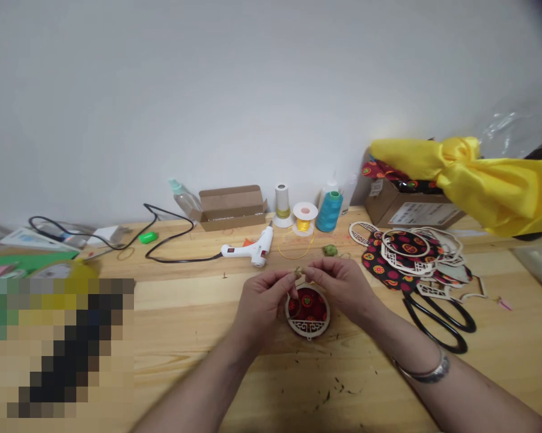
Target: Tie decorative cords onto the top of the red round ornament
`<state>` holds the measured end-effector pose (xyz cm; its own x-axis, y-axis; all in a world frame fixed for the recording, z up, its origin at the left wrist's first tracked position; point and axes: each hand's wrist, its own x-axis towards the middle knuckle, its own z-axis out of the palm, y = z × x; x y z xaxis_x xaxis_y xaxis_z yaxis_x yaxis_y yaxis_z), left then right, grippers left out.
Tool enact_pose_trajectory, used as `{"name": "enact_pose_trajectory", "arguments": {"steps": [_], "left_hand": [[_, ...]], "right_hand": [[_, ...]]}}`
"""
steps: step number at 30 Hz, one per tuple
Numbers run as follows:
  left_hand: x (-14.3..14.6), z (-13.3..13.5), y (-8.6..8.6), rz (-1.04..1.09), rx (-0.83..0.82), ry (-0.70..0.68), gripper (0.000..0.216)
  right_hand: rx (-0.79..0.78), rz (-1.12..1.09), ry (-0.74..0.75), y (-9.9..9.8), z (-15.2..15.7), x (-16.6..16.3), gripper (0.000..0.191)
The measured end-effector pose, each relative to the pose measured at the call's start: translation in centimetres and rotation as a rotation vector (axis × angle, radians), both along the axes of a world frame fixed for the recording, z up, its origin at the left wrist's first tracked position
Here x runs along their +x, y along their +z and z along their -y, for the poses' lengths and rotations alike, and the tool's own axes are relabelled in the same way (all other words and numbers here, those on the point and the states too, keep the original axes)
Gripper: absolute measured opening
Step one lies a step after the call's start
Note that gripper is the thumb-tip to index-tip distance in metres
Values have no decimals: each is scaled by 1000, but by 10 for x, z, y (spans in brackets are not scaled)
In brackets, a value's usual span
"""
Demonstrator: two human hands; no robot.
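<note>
Above the top of a round wooden-framed ornament (309, 328), my left hand (267, 294) and my right hand (343, 285) meet fingertip to fingertip. Both pinch a thin olive-green cord (299, 272), whose loops are too fine to follow. The ornament has dark red patterned fabric in its upper part and a pale lattice below. It lies on the wooden table, its left edge partly behind my left fingers. A small bundle of green cord (329, 250) rests just beyond my hands.
A white glue gun (248, 251) with a black cable lies left of centre. Spools of yellow cord (304, 225) and blue thread (329, 211) stand at the back. Black-handled scissors (437, 322), wooden frames (406, 264) and a cardboard box (388, 204) are at right.
</note>
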<state>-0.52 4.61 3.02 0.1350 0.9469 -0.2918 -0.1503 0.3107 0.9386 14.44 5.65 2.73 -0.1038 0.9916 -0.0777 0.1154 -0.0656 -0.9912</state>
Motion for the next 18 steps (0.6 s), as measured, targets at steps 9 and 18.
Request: {"name": "enact_pose_trajectory", "arguments": {"steps": [9,18], "left_hand": [[1,-1,-2,198,-125,1,15],[-4,-3,-6,417,-222,-115,14]], "right_hand": [[23,-1,-6,3,-1,1,19],[-5,-23,-46,-3,-2,1,22]]}}
